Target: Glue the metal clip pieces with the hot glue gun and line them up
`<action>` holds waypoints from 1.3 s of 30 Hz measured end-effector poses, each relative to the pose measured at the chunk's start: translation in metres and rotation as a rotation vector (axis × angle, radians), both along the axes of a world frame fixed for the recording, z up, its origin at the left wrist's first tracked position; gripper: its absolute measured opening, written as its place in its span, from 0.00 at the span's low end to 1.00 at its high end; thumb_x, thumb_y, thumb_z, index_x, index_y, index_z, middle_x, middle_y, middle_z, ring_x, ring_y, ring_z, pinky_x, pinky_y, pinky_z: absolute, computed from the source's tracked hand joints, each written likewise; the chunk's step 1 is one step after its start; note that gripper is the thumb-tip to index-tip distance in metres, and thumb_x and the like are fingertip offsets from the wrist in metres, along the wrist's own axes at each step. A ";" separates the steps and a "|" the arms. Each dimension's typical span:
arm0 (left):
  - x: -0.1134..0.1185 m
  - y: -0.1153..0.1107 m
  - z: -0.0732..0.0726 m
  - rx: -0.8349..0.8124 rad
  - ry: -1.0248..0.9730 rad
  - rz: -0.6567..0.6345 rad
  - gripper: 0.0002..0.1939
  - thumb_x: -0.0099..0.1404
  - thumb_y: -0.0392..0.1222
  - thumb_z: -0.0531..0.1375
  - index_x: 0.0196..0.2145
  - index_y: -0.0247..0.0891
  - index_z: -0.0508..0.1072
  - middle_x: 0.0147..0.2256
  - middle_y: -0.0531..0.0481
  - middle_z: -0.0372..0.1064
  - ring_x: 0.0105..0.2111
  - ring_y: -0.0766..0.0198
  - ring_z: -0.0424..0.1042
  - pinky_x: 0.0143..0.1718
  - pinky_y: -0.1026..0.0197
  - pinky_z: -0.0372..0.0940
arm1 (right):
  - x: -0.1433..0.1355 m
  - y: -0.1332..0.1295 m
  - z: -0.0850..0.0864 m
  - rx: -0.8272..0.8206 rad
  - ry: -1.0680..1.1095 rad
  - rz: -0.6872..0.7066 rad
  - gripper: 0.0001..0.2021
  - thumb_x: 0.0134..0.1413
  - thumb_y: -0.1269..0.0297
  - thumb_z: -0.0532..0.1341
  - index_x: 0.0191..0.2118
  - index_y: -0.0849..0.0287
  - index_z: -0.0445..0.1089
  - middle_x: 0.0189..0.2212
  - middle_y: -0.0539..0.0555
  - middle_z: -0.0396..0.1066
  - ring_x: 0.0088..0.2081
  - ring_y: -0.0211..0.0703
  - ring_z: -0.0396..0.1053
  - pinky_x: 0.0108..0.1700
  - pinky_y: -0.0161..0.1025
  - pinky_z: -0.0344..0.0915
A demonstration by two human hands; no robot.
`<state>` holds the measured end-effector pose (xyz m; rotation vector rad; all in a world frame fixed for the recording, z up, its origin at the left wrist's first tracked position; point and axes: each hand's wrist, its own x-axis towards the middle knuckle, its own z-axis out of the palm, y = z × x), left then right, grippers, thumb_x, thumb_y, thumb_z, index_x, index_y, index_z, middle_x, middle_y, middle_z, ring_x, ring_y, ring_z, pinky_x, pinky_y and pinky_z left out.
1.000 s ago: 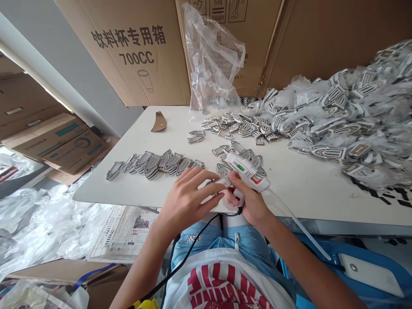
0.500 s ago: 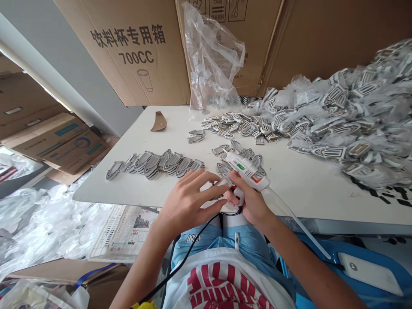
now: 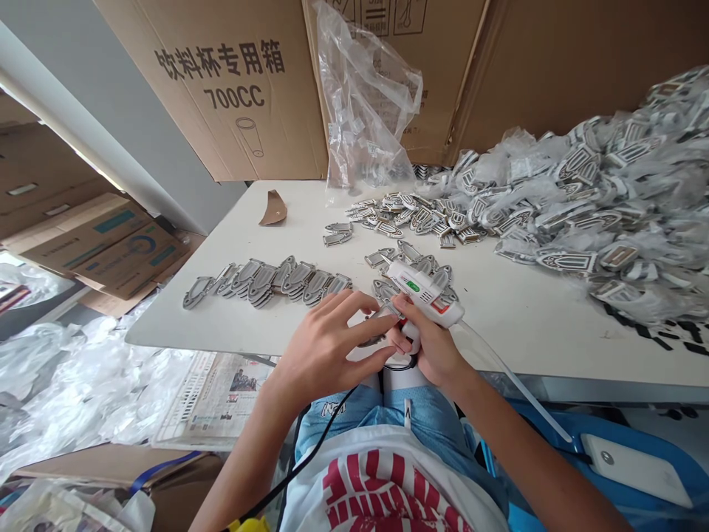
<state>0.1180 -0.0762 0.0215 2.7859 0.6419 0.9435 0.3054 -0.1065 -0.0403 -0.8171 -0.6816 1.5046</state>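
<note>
My right hand [image 3: 429,343] is wrapped round the handle of a white glue gun [image 3: 424,288], whose nozzle points up and left. A clear glue stick [image 3: 515,388] trails out of its back end. Close by on the left, my left hand [image 3: 326,343] has its fingers curved about a grey metal buckle [image 3: 372,340], held just beside the gun's grip. Much of this buckle is hidden behind the fingers. Under and behind the gun lies a small group of loose buckles [image 3: 410,253]. Overlapping stacks of buckles [image 3: 263,281] form a row to the left.
A heap of buckles in clear plastic [image 3: 576,192] covers the table's right side, with a looser pile [image 3: 415,210] next to it. Cardboard boxes [image 3: 221,96] and a plastic bag [image 3: 368,111] stand behind. Black strips [image 3: 659,332] lie at right. A black cord [image 3: 326,436] crosses my lap.
The buckle in my left hand has tilted slightly, and more of its lower edge shows. Both hands and the glue gun stay nearly where they were.
</note>
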 end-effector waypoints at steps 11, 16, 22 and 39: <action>0.002 0.011 -0.002 0.112 -0.003 -0.014 0.14 0.72 0.42 0.66 0.54 0.45 0.79 0.47 0.43 0.77 0.42 0.55 0.79 0.45 0.52 0.74 | 0.000 0.013 -0.003 0.001 0.028 0.036 0.19 0.59 0.48 0.70 0.30 0.54 0.65 0.12 0.40 0.59 0.15 0.34 0.55 0.21 0.33 0.57; 0.004 0.016 -0.006 0.170 0.012 -0.002 0.16 0.71 0.42 0.66 0.56 0.45 0.79 0.48 0.43 0.77 0.43 0.53 0.79 0.46 0.52 0.74 | 0.003 0.019 -0.001 0.005 0.046 0.026 0.18 0.57 0.48 0.70 0.29 0.54 0.65 0.13 0.40 0.60 0.15 0.34 0.54 0.22 0.34 0.58; 0.006 0.013 -0.002 0.161 0.010 0.002 0.12 0.72 0.42 0.66 0.52 0.45 0.79 0.47 0.44 0.76 0.41 0.55 0.79 0.44 0.53 0.73 | 0.003 0.019 -0.003 0.055 0.014 0.057 0.17 0.59 0.49 0.68 0.31 0.54 0.66 0.12 0.40 0.60 0.15 0.35 0.56 0.23 0.34 0.58; 0.006 0.010 0.003 0.195 0.031 -0.011 0.10 0.72 0.38 0.66 0.50 0.42 0.77 0.46 0.45 0.76 0.43 0.56 0.78 0.46 0.53 0.71 | 0.003 0.018 -0.003 0.051 -0.005 0.028 0.18 0.58 0.47 0.70 0.32 0.55 0.67 0.13 0.40 0.60 0.15 0.34 0.56 0.21 0.33 0.56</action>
